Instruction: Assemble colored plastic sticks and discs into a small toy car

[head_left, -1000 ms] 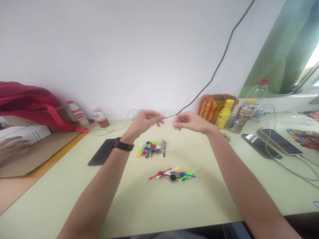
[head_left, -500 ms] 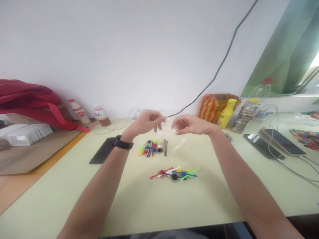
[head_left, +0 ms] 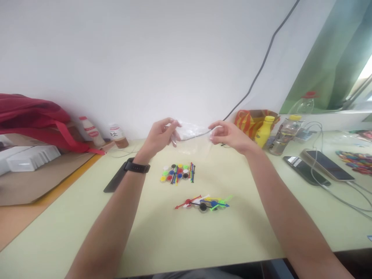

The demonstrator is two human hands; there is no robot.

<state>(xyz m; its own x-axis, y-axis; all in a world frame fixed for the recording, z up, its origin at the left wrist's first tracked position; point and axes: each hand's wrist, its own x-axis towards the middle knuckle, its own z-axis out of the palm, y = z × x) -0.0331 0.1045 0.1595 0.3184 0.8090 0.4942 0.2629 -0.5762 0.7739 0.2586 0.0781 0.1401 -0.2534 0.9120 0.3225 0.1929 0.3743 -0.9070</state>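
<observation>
Plastic bag (head_left: 193, 133), small and clear, hangs stretched between your two hands above the table (head_left: 162, 240), well behind the loose pile of coloured pieces (head_left: 178, 173). Your left hand (head_left: 159, 137) pinches one edge with fingers closed narrow on the film, and your right hand (head_left: 228, 136) pinches the opposite edge the same way. Keep both pinches at the very rim and pull evenly apart, so that the mouth opens without the thin film tearing or slipping; hold it over the pile.

White wall (head_left: 130, 58), pale green table (head_left: 174, 240), green curtain (head_left: 328, 66), daylit window (head_left: 366, 73) at right
</observation>
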